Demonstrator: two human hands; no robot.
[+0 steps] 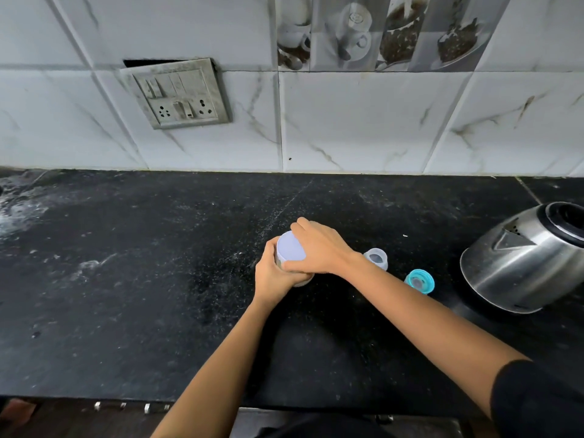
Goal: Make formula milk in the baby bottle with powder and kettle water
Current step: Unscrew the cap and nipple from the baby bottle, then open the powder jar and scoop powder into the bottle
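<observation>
The powder jar is stood on the black counter, near the middle. Its side is wrapped by the left hand, with the fingers curled tight around it. The white lid is covered by the right hand, and its rim is gripped by bent fingers and the thumb (most likely so it can be twisted off).

The jar looks like light plastic, hard and smooth. It could slip, so the side should be held firm while the lid is turned. The powder inside would spill easily, so the jar should be kept upright.

The baby bottle is stood just to the right of the right wrist, open at the top. It looks small, clear and light, so it could be tipped over by a bump. It is best held around its middle. A teal bottle cap is set down near it. The steel kettle is at the far right. It may be hot and heavy, so it should be lifted by its handle (not seen here).
</observation>
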